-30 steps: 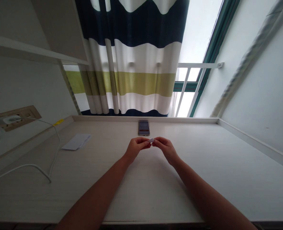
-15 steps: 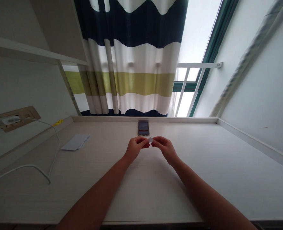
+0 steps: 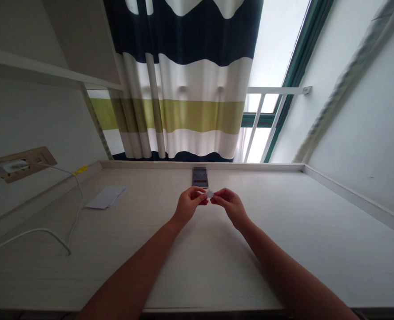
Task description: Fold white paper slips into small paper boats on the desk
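Between my two hands is a small folded piece of white paper (image 3: 210, 194), pinched by the fingertips of both. My left hand (image 3: 190, 202) grips its left side between thumb and fingers. On the other side, my right hand (image 3: 229, 203) pinches the right edge. The fingers cover much of the paper, so its exact folds are hidden. Just beyond the hands, a phone (image 3: 200, 177) lies face up on the white desk (image 3: 197, 258), its screen lit.
A few white sheets of paper (image 3: 106, 198) lie on the left of the desk. A white cable (image 3: 80, 202) runs from a wall socket (image 3: 38, 158) across the desk's left side. A raised rim (image 3: 256, 167) borders the back, before a striped curtain (image 3: 203, 115).
Both hands stay nearly in place, with only small shifts of the fingers. Slightly more of the white paper shows between the fingertips.
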`<state>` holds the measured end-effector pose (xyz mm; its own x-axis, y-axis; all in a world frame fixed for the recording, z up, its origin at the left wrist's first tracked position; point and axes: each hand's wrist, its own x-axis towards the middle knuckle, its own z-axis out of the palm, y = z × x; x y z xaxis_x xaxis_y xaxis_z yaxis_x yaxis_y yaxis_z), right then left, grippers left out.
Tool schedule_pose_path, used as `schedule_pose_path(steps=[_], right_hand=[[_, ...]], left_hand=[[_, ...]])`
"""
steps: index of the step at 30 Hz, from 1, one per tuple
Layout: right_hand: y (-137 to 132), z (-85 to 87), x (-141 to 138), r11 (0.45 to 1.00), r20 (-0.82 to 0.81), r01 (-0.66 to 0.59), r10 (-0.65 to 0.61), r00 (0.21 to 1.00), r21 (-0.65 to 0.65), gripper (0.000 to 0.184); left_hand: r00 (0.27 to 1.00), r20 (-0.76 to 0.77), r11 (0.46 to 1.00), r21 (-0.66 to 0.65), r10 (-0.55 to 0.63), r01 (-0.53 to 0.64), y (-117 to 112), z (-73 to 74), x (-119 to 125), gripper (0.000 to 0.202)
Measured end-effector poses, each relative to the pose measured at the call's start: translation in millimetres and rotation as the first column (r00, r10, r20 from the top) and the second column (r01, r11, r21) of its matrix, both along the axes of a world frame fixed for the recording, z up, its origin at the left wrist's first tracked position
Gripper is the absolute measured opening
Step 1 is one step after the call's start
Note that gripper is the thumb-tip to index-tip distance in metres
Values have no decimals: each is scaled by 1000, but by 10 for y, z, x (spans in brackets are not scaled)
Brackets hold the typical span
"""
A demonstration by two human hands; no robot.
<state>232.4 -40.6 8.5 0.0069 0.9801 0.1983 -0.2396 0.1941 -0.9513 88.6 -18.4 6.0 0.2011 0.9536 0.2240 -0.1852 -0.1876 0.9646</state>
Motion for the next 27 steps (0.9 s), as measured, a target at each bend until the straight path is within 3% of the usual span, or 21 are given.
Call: schedule_pose_path(steps=[13,19,27], right_hand=[[-6,-9,0,998,27,-25,23,999,64,18],[-8,-12,1,994,163,-82,69,984,77,19],[28,-54,10,994,253,-41,13,967,103,18]], left_hand=[[996,-64,995,64,-67,71,-35,-3,-10,27],[996,-58,995,67,-68,71,-18,-23,-10,26],[995,-66,994,85,-69,75,-16,-55,-5,23]])
